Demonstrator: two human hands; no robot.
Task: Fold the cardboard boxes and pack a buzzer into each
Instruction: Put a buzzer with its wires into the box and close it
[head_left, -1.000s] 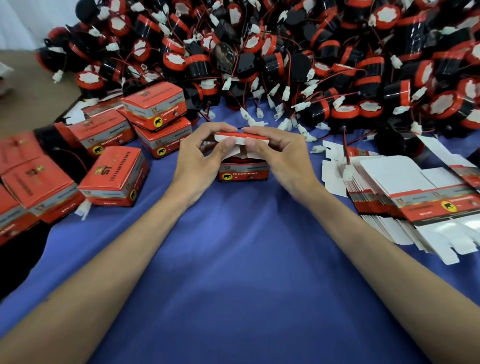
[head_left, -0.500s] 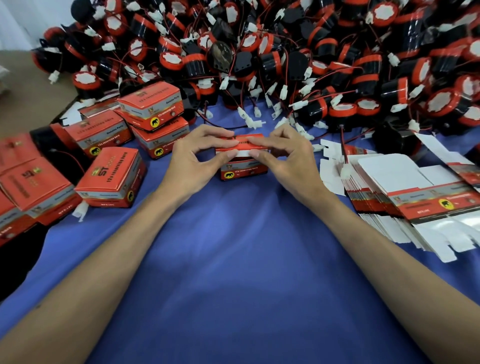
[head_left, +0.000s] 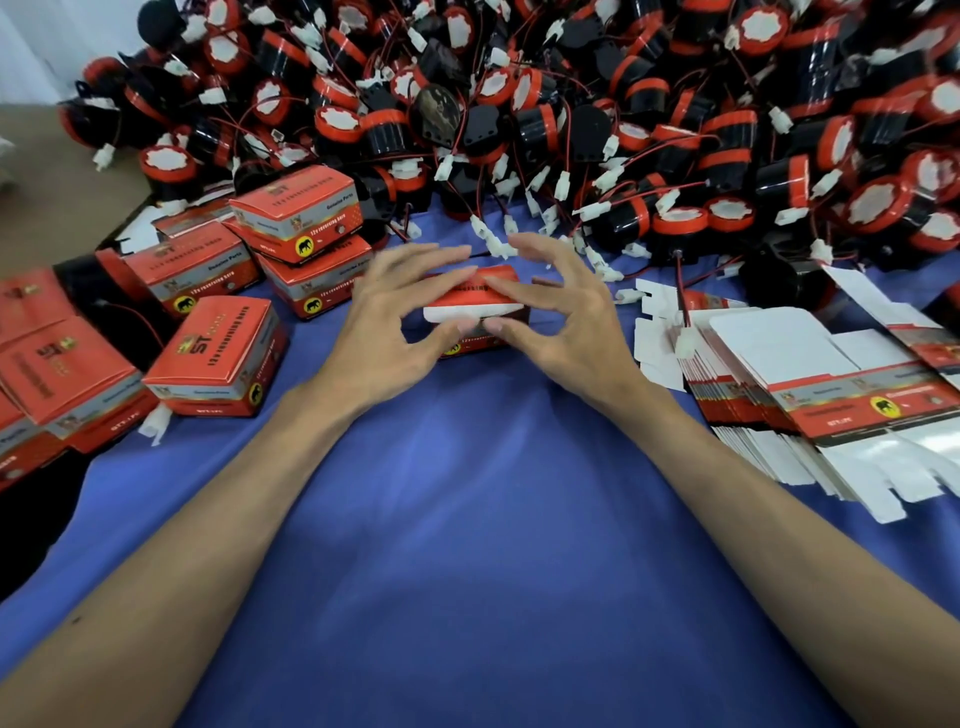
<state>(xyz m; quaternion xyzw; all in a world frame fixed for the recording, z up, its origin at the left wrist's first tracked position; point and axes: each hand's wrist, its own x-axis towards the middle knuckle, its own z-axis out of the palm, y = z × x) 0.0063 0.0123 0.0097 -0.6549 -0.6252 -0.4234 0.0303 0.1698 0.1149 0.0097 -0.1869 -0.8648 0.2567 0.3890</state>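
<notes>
A small red cardboard box (head_left: 475, 301) stands on the blue cloth (head_left: 467, 545) at the centre. My left hand (head_left: 387, 332) and my right hand (head_left: 558, 322) hold it from either side, thumbs on the white front tuck flap and fingers curled over the red lid. The lid lies nearly flat on the box. What is inside the box is hidden. A big heap of black-and-red buzzers (head_left: 571, 114) with red wires and white plugs fills the back. A stack of flat unfolded boxes (head_left: 831, 405) lies at the right.
Several closed red boxes (head_left: 218, 358) sit at the left, some stacked (head_left: 301, 218). Loose white plugs (head_left: 498, 244) lie just behind the box in my hands. Bare blue cloth stretches between my forearms. A brown surface (head_left: 47, 197) shows at far left.
The lid has gone from raised between my fingertips to pressed down onto the box. Both hands lowered with it and now curl over the top.
</notes>
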